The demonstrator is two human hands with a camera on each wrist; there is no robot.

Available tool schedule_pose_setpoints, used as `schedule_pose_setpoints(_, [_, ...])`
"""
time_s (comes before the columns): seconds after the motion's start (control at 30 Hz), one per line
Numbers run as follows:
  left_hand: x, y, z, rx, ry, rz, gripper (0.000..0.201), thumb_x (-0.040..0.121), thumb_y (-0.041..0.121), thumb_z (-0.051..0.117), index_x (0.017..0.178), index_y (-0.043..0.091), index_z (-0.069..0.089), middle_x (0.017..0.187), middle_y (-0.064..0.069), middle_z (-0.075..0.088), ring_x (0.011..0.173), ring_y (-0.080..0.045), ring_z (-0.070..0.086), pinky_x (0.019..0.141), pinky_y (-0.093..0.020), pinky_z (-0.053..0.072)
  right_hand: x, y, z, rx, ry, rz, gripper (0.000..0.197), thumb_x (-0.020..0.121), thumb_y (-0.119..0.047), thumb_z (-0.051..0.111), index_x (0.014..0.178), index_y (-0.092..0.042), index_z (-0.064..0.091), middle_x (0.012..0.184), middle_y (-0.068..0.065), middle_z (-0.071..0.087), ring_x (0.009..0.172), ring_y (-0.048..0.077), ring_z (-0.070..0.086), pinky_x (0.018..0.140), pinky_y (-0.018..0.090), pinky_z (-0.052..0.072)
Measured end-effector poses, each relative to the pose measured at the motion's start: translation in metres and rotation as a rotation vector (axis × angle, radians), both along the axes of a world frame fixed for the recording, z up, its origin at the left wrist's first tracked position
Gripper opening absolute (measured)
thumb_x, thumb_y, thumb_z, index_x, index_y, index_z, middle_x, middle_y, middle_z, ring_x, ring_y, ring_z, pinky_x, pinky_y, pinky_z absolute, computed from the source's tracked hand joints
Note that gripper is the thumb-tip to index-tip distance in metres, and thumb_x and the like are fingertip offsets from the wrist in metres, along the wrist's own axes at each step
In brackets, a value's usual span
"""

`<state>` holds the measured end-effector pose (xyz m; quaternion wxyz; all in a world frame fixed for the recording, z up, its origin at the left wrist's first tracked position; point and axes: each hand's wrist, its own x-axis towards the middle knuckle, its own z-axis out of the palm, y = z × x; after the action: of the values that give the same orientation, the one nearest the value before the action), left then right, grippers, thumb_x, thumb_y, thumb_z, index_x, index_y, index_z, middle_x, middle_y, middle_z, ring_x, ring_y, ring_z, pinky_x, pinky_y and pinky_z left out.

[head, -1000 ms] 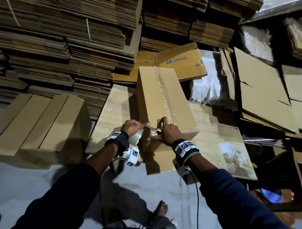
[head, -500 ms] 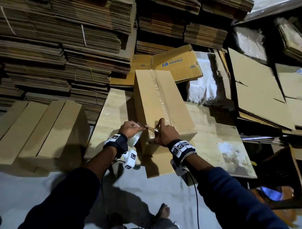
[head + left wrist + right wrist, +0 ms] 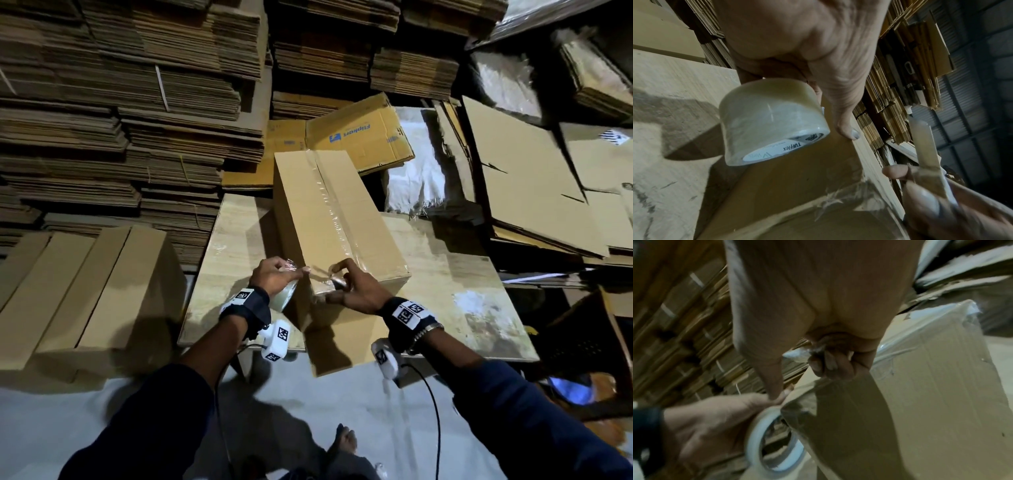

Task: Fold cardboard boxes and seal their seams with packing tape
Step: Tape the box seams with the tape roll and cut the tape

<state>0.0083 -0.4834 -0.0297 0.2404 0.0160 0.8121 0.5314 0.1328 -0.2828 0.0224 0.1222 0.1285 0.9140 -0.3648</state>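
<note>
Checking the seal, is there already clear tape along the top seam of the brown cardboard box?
Yes, a glossy strip of clear tape runs along the brown cardboard box's top seam.

pale wooden table, taped cardboard box

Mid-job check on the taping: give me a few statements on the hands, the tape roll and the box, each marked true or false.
1. The left hand holds the tape roll. True.
2. The box lies on the floor. False: it rests on the table.
3. Clear tape already runs along the box's top seam. True.
4. The right hand is flat on the table. False: it is at the box's near end, pinching something small.
5. The tape roll is brown. False: it is clear.
</note>
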Motion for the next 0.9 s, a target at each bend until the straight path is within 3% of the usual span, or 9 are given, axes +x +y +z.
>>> schedule_pose_setpoints(0.07, [0.003, 0.001, 0.004, -0.006, 0.008, 0.016, 0.045, 0.068, 0.048, 0.095, 0.091, 0.017, 0.071, 0.113, 0.005, 0.07, 0.108, -0.022, 0.064, 0.093, -0.034, 0.051, 0.0, 0.008, 0.002, -0.092, 0.045, -0.091, 0.056, 0.082, -0.057, 0.08, 0.119, -0.03, 0.048, 0.099, -0.006, 0.069, 0.089, 0.013, 0.066, 0.079, 0.035, 0.054])
schedule_pose_setpoints(0.2, [-0.001, 0.005, 0.002, -0.045, 0.03, 0.017, 0.054, 0.068, 0.045, 0.097, 0.103, 0.021, 0.064, 0.119, 0.006, 0.061, 0.111, -0.021, 0.057, 0.097, -0.035, 0.048, -0.017, 0.037, 0.011, 0.037, 0.14, -0.201, 0.033, 0.101, -0.044, 0.06, 0.121, -0.021, 0.049, 0.109, 0.006, 0.071, 0.092, 0.024, 0.068, 0.082, 0.042, 0.056])
schedule_pose_setpoints(0.33, [-0.021, 0.01, 0.003, 0.018, -0.014, 0.098, 0.063, 0.065, 0.039, 0.099, 0.112, 0.018, 0.064, 0.125, 0.003, 0.063, 0.116, -0.021, 0.058, 0.102, -0.035, 0.049, -0.057, 0.071, 0.016, 0.175, 0.13, -0.214, 0.033, 0.1, -0.022, 0.058, 0.125, -0.003, 0.049, 0.113, 0.018, 0.065, 0.101, 0.036, 0.063, 0.078, 0.037, 0.045])
schedule_pose_setpoints(0.43, [-0.039, 0.017, 0.003, 0.032, 0.048, 0.198, 0.059, 0.07, 0.044, 0.096, 0.113, 0.018, 0.065, 0.122, 0.003, 0.066, 0.115, -0.022, 0.061, 0.102, -0.037, 0.05, -0.092, 0.096, 0.014, 0.256, 0.138, -0.23, 0.041, 0.096, -0.015, 0.061, 0.132, 0.0, 0.046, 0.128, 0.024, 0.057, 0.111, 0.043, 0.06, 0.088, 0.044, 0.05])
schedule_pose_setpoints(0.57, [-0.059, 0.029, -0.005, 0.02, 0.126, 0.288, 0.052, 0.072, 0.036, 0.096, 0.111, 0.017, 0.066, 0.121, 0.001, 0.069, 0.112, -0.018, 0.059, 0.101, -0.035, 0.049, -0.121, 0.116, 0.003, 0.367, 0.084, -0.203, 0.051, 0.096, -0.029, 0.063, 0.138, -0.009, 0.042, 0.136, 0.019, 0.045, 0.126, 0.042, 0.047, 0.1, 0.059, 0.048])
schedule_pose_setpoints(0.7, [-0.068, 0.033, -0.023, 0.044, 0.129, 0.308, 0.061, 0.06, 0.042, 0.1, 0.104, 0.019, 0.066, 0.116, 0.001, 0.072, 0.116, -0.021, 0.065, 0.107, -0.043, 0.051, -0.115, 0.121, -0.015, 0.325, 0.091, -0.157, 0.044, 0.101, -0.037, 0.056, 0.133, -0.009, 0.044, 0.141, 0.016, 0.04, 0.135, 0.042, 0.041, 0.104, 0.061, 0.044])
schedule_pose_setpoints(0.8, [-0.06, 0.029, -0.022, 0.042, 0.08, 0.292, 0.059, 0.067, 0.035, 0.099, 0.111, 0.013, 0.067, 0.12, -0.001, 0.071, 0.119, -0.02, 0.065, 0.106, -0.034, 0.049, -0.096, 0.118, -0.025, 0.34, 0.089, -0.126, 0.049, 0.106, -0.04, 0.045, 0.146, -0.014, 0.034, 0.159, 0.007, 0.024, 0.155, 0.032, 0.016, 0.109, 0.067, 0.036])
schedule_pose_setpoints(0.9, [-0.042, 0.032, -0.016, 0.028, 0.051, 0.238, 0.063, 0.073, 0.028, 0.096, 0.122, 0.007, 0.063, 0.126, -0.004, 0.068, 0.117, -0.019, 0.063, 0.107, -0.033, 0.049, -0.079, 0.125, -0.028, 0.286, 0.102, -0.131, 0.04, 0.103, -0.039, 0.05, 0.135, -0.017, 0.04, 0.148, 0.005, 0.032, 0.148, 0.031, 0.023, 0.103, 0.072, 0.039])
